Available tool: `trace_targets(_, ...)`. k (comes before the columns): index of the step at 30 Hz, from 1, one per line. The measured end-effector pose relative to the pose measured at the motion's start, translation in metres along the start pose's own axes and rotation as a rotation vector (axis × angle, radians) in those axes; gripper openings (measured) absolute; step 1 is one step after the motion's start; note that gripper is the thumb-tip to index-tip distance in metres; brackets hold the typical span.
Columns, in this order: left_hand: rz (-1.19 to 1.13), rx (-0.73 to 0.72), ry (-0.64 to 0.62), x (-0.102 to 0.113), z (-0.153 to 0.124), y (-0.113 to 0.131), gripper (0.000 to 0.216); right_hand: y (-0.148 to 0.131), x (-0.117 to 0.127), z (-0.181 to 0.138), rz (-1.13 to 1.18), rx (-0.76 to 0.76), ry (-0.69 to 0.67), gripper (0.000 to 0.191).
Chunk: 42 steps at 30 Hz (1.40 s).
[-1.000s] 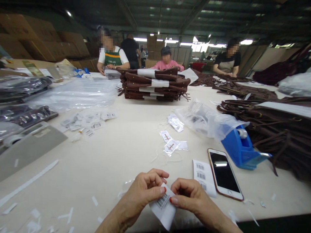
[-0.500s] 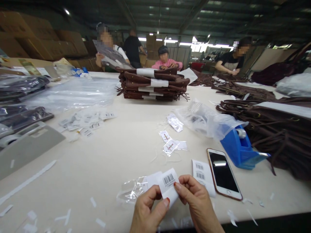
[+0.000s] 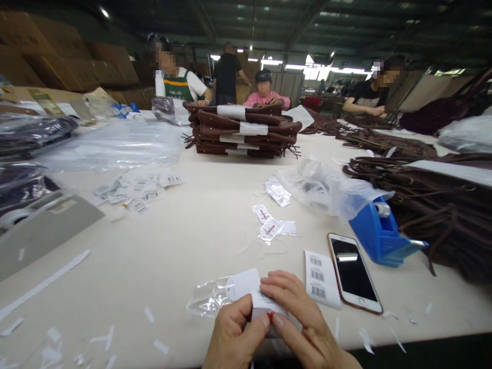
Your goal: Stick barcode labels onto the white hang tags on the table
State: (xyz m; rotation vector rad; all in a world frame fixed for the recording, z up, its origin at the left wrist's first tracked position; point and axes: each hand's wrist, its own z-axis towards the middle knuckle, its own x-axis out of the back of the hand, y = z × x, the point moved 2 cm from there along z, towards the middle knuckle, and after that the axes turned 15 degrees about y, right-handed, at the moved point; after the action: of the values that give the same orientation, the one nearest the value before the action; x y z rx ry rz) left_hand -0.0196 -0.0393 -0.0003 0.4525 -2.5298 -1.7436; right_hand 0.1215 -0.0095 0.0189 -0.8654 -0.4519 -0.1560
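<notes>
Near the table's front edge, my left hand [image 3: 238, 330] pinches a white barcode label [image 3: 265, 304] between thumb and fingers. My right hand [image 3: 302, 320] holds the same label from the other side, its fingers lying across the top and its thumb meeting my left thumb. Most of the barcode is covered by the fingers. Just beyond my left hand lies a white tag [image 3: 244, 283] with a clear plastic sleeve [image 3: 209, 297]. To the right rest a sheet of barcode labels [image 3: 321, 279] and a phone [image 3: 355, 271].
Printed tags [image 3: 270, 229] lie ahead, with a pile of barcode tags [image 3: 142, 189] to the left. A blue tape dispenser [image 3: 378, 236] stands right, beside brown bags [image 3: 453, 205]. More brown bags [image 3: 238, 128] are stacked at the middle back. Several people work beyond the table.
My right fingers have moved over the label, which now lies lower and flatter, its barcode mostly covered. At the back left, a person has lowered a plastic-wrapped item.
</notes>
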Motion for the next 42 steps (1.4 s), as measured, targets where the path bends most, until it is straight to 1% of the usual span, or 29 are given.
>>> trace_targets(2, 0.023, -0.02, 0.014, 0.001, 0.0, 0.0, 0.018, 0.001, -0.004, -0.002, 0.087, -0.077, -0.012, 0.038)
trace_targets(5, 0.057, -0.027, 0.014, 0.001, 0.001, -0.003, 0.019, 0.005, -0.011, -0.006, 0.207, -0.255, -0.014, 0.028)
trace_targets(7, 0.091, -0.035, 0.023, 0.001, 0.002, -0.006, 0.02, 0.007, -0.013, -0.008, 0.261, -0.342, -0.001, 0.022)
trace_targets(9, 0.134, -0.06, 0.04, 0.001, 0.003, -0.009, 0.021, 0.007, -0.014, -0.008, 0.286, -0.378, 0.02, 0.019)
trace_targets(13, 0.202, -0.105, 0.063, -0.001, 0.002, -0.011, 0.021, 0.006, -0.015, -0.007, 0.298, -0.399, 0.039, 0.018)
trace_targets(20, 0.238, -0.086, 0.065, -0.003, 0.001, -0.007, 0.024, 0.007, -0.018, -0.008, 0.286, -0.381, 0.055, 0.017)
trace_targets(24, 0.251, -0.092, 0.042, -0.004, 0.002, -0.01, 0.025, 0.008, -0.018, -0.012, 0.275, -0.423, 0.05, 0.017)
trace_targets(27, 0.259, -0.094, 0.032, -0.003, 0.003, -0.013, 0.027, 0.009, -0.019, -0.014, 0.28, -0.481, 0.062, 0.019)
trace_targets(31, 0.266, -0.079, 0.011, -0.003, 0.003, -0.019, 0.027, 0.012, -0.019, -0.016, 0.281, -0.608, 0.096, 0.023)
trace_targets(34, 0.266, -0.068, 0.028, -0.003, 0.003, -0.022, 0.028, 0.012, -0.02, -0.016, 0.298, -0.691, 0.103, 0.026)
trace_targets(36, 0.271, -0.07, 0.043, -0.003, 0.003, -0.021, 0.027, 0.012, -0.021, -0.016, 0.339, -0.776, 0.121, 0.028)
trace_targets(38, 0.259, -0.061, 0.033, -0.003, 0.002, -0.018, 0.026, 0.014, -0.022, -0.019, 0.401, -0.904, 0.158, 0.03)
trace_targets(40, 0.197, -0.029, -0.006, -0.002, 0.001, -0.014, 0.025, 0.017, -0.025, -0.022, 0.466, -1.007, 0.215, 0.031)
trace_targets(41, 0.153, -0.006, -0.033, -0.002, -0.001, -0.012, 0.026, 0.02, -0.026, -0.023, 0.499, -1.015, 0.253, 0.03)
trace_targets(42, 0.108, 0.019, -0.06, 0.0, -0.002, -0.01, 0.026, 0.022, -0.026, -0.024, 0.528, -0.982, 0.296, 0.031)
